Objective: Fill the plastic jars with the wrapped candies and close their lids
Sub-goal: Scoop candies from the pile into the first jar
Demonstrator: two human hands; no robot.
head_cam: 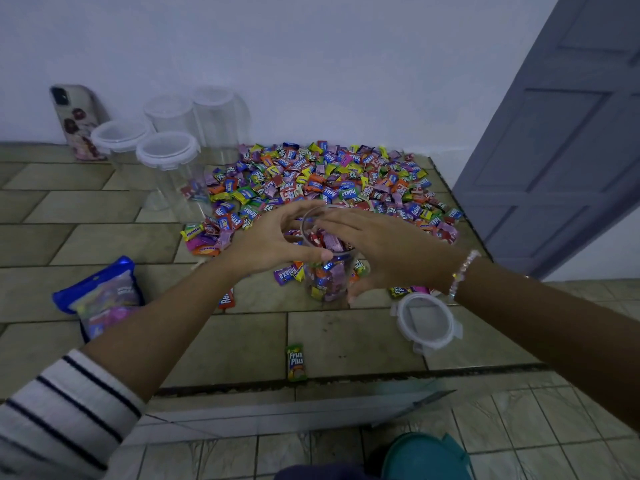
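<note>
- Head view: jar (327, 271), no lid on, stands mid-ledge (225, 348) at the near edge of the candy pile (329, 178). It's nearly full of wrapped candies.
- L hand (273, 237): fingers curled round the jar's left and far wall, thumb across the front, gripping it.
- R hand (377, 244): fingers straight and together, laid flat over the jar's mouth, thumb spread down its right side. Can't tell if anything's under the palm.
- Lid (427, 322): flat on the ledge, right of the jar twd the front edge, apart from it.
- Pile runs from the jar to the back-right corner by the wall. Wrappers read "Relaxa" and "mentos".
- Loose candy (296, 362) near the front edge reads "Frui… Plus".
- 4 lidded jars (169, 157) stand back left, w/ a phone (78, 123) leaning on the wall beside them.
- Blue bag (100, 299) lies at the left side.
</note>
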